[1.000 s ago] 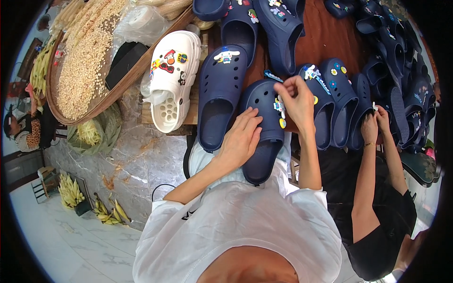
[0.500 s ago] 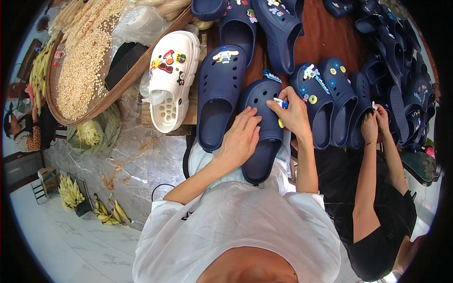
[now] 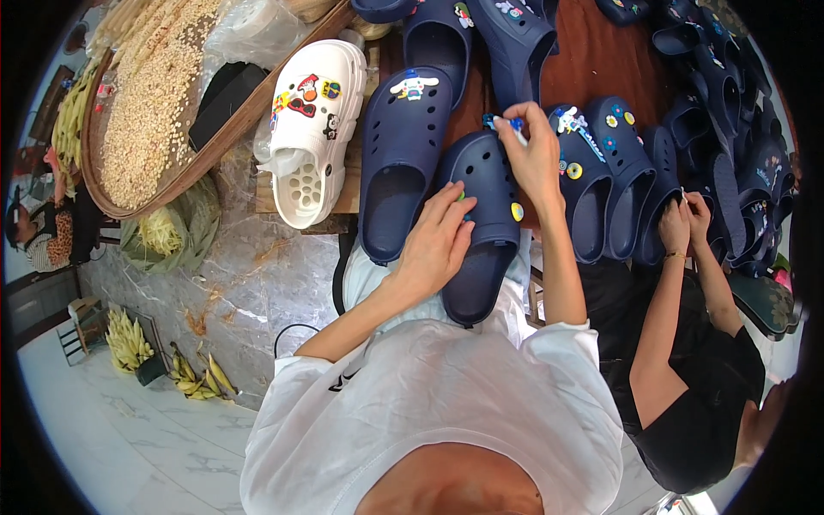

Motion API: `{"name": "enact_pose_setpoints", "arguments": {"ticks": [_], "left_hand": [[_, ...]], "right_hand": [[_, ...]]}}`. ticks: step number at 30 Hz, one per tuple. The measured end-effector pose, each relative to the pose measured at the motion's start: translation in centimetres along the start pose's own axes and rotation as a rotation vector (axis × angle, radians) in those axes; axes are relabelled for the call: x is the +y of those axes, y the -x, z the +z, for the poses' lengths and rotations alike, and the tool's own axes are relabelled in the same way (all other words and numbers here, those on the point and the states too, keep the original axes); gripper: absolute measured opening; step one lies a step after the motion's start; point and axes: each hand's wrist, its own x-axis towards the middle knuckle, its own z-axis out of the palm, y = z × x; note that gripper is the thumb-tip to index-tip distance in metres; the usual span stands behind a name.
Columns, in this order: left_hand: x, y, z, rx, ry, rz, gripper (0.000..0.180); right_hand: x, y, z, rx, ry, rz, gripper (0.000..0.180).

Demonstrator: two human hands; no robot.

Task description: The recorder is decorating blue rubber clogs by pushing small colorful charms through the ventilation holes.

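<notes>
A navy clog [image 3: 493, 187] lies toe away in front of me, over the table's near edge. My left hand [image 3: 436, 236] rests along its left side, fingers curled onto the upper and closed against it. A bit of green shows at those fingertips, mostly covered. On the clog's right side sits a round yellow charm [image 3: 517, 211]. Just past its toe, my right hand [image 3: 534, 159] pinches a small blue-and-white piece [image 3: 516, 126]; its exact kind is unclear. Left of this clog lies another navy clog [image 3: 403, 129] with a white character charm.
A white clog [image 3: 343, 112] with charms lies farther left, near a wooden tray [image 3: 206, 172] of loose kernels. Several navy clogs [image 3: 631, 184] stand at the right and back of the brown table [image 3: 592, 60]. At right, another person's hands [image 3: 682, 223] work on a clog.
My right hand has moved away from the clog's upper to beyond its toe, carrying the blue-and-white piece. The yellow charm on the clog's side is now uncovered, and green shows at my left fingertips.
</notes>
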Motion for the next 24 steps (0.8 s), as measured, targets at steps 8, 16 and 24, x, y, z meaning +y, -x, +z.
{"name": "enact_pose_setpoints", "arguments": {"ticks": [8, 16, 24], "left_hand": [[0.4, 1.0, -1.9, -0.073, 0.115, -0.132, 0.047], [0.7, 1.1, -1.8, -0.057, 0.148, -0.098, 0.048], [1.0, -1.1, -0.8, -0.177, -0.112, -0.201, 0.042]], "right_hand": [[0.8, -0.7, 1.0, 0.113, -0.073, -0.013, 0.021], [-3.7, 6.6, -4.6, -0.204, 0.011, 0.278, 0.034], [-2.1, 9.5, -4.7, -0.271, -0.027, 0.396, 0.026]]}}
